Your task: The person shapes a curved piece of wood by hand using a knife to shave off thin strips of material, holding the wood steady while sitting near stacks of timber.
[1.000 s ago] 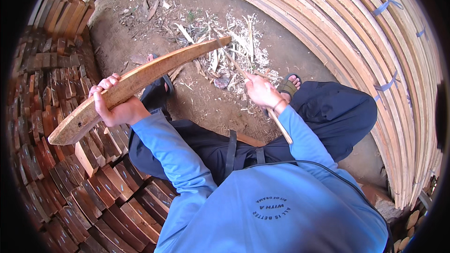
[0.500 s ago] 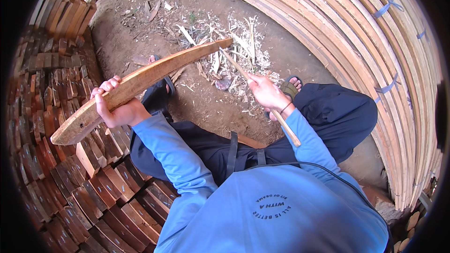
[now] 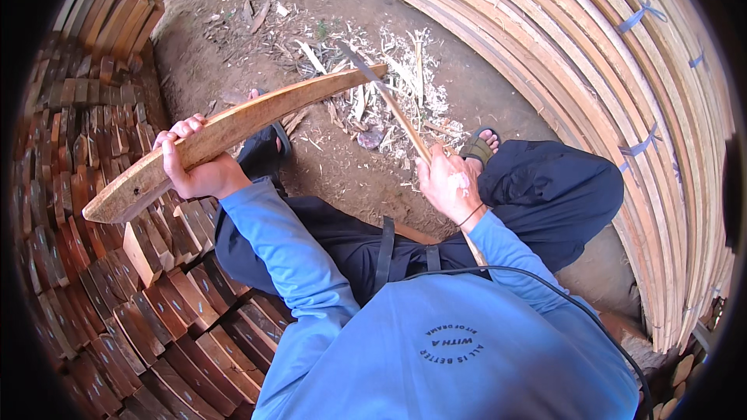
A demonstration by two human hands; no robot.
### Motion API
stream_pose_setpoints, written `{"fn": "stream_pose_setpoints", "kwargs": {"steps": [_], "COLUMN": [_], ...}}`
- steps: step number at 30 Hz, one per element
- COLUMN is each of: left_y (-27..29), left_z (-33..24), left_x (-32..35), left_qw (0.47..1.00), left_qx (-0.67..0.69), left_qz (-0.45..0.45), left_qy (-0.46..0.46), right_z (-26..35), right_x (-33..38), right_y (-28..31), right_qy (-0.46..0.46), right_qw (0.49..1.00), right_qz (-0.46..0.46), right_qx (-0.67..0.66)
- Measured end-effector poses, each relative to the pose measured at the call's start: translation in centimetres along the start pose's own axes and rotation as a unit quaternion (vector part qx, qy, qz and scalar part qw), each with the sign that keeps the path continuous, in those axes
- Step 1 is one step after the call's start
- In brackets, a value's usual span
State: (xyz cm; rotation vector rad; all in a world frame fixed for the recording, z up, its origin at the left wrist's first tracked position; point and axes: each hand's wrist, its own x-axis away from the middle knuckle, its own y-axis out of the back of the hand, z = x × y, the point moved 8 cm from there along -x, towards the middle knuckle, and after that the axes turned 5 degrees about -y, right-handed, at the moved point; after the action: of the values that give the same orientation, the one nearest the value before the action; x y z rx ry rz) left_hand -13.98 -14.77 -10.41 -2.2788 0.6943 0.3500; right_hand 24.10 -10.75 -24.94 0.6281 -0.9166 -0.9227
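My left hand [image 3: 204,173] is wrapped round a long, slightly curved wooden board [image 3: 268,113]. Its broad end, with a small dark hole, points left, and the narrow far end reaches over the shavings. In my right hand [image 3: 451,187] is a long-handled knife [image 3: 403,123] with a pale, slender wooden shaft. The knife's dark blade [image 3: 358,61] crosses the board's narrow tip; whether it touches cannot be told. The butt of the shaft runs back under my right forearm.
Pale wood shavings [image 3: 424,93] lie on the dirt floor [image 3: 319,163] between my sandalled feet. Several stacked dark wood pieces [image 3: 85,163] crowd the left side. Long curved planks [image 3: 591,54], tied with blue strips, line the right. A black cable [image 3: 560,289] crosses my shirt.
My right hand has come lower and nearer to me with the knife, and its dark blade now shows above the board's tip. The board's broad end has risen slightly.
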Motion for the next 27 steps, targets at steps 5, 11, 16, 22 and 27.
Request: {"fn": "stream_pose_setpoints", "kwargs": {"steps": [5,11,16,22,27], "left_y": [-0.3,0.1,-0.3,0.0,0.8], "left_z": [0.2,-0.1,-0.2,-0.2,-0.4], "left_x": [0.1,0.3,0.3,0.3,0.2], "left_qw": [1.0,1.0,1.0,1.0,1.0], "left_qx": [0.01,0.002,-0.002,-0.008,-0.01], "left_qz": [0.013,0.007,0.0,-0.002,0.0], "left_qy": [0.0,-0.005,-0.004,-0.008,-0.008], "right_z": [-0.3,-1.7,-3.8,-3.6,-2.9], "right_x": [0.2,0.9,0.0,-0.3,-0.2], "right_y": [-1.9,-6.8,-8.2,-8.4,-7.3], "right_qy": [0.011,-0.153,-0.156,-0.144,-0.179], "right_qw": [0.997,0.863,0.862,0.892,0.854], "right_qz": [-0.013,0.256,0.27,0.249,0.293], "right_qx": [-0.079,-0.408,-0.401,-0.35,-0.39]}}
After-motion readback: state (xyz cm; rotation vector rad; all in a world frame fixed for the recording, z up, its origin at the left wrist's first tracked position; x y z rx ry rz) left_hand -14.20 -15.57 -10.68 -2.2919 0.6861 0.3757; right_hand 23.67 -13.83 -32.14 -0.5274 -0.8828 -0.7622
